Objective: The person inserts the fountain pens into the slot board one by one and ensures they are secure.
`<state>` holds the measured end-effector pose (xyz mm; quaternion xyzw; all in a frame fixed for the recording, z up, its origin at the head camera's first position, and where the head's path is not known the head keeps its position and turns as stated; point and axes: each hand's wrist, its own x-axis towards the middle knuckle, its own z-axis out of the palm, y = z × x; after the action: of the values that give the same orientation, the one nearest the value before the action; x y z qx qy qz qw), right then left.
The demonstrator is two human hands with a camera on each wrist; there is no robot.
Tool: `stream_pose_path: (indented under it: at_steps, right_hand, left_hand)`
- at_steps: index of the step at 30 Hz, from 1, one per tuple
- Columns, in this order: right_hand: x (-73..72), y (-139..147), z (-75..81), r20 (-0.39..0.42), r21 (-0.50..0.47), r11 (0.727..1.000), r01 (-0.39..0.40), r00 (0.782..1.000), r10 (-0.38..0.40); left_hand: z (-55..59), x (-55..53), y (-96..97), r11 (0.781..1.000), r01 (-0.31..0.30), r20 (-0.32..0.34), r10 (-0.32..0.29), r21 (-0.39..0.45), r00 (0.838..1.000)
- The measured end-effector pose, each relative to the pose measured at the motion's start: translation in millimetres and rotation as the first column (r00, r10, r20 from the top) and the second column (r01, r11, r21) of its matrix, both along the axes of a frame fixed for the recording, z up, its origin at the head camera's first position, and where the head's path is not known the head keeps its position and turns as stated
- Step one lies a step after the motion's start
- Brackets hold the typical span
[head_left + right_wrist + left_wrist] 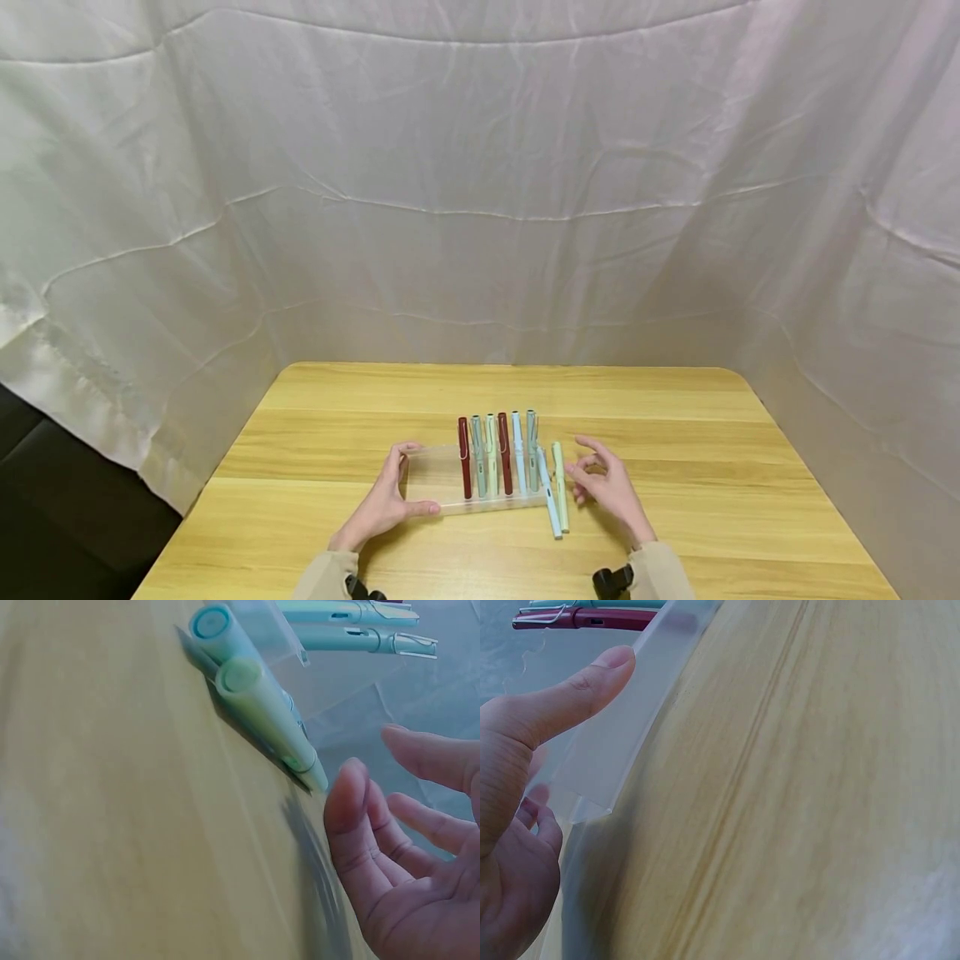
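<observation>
My left hand [388, 497] grips the left end of a clear plastic box [433, 477], its thumb [592, 686] against the front wall. Several capped pens lie side by side in the box: a dark red pen [465, 458] leftmost, then teal, pale green, another dark red pen [505, 454], light blue, and a teal pen [532, 450] at the right. Beyond the box's right end, a light blue pen [551, 504] and a pale green pen [561, 492] lie close together. Beside the pale green pen is my right hand [609, 487], fingers loosely bent, holding nothing.
The wooden table [337, 400] carries the box and the pens. A pale curtain [480, 250] hangs around its back and sides. Dark wrist straps [611, 581] sit at both sleeves. Something dark [67, 500] lies beyond the table's left edge.
</observation>
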<state>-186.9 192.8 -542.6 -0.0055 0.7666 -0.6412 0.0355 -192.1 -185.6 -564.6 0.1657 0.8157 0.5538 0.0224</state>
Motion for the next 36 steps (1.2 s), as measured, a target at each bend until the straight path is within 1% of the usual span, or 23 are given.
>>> stream_pose_path:
  at_steps: [9,17,23,27,31,36]
  right_hand:
    - [-5.9,5.4,-7.6,-0.002,0.060,0.996,-0.073,0.997,0.073]
    - [-8.1,4.5,-7.1,0.024,0.106,0.989,-0.100,0.995,0.098]
    - [-10.2,-1.1,-4.7,0.039,0.170,0.983,-0.069,0.997,0.063]
    - [-12.4,-5.5,-4.5,0.038,0.230,0.973,-0.038,0.999,0.030]
    - [-13.8,-9.3,-3.7,0.042,0.282,0.959,-0.022,0.999,0.011]
    - [-13.9,-12.2,-1.6,0.046,0.327,0.945,-0.025,0.999,0.011]
  left_hand:
    - [1.3,1.3,0.2,1.000,-0.001,-0.006,0.001,-0.004,1.000]
    - [0.7,0.5,0.4,1.000,0.003,-0.004,-0.003,0.009,1.000]
    - [1.8,0.2,0.1,1.000,0.005,0.023,-0.005,0.003,1.000]
    - [2.1,-0.1,0.4,1.000,0.001,0.035,-0.001,-0.001,0.999]
    - [1.3,0.4,0.3,1.000,0.006,0.015,-0.006,0.000,1.000]
    - [-0.2,0.5,0.5,1.000,0.007,-0.018,-0.007,0.001,1.000]
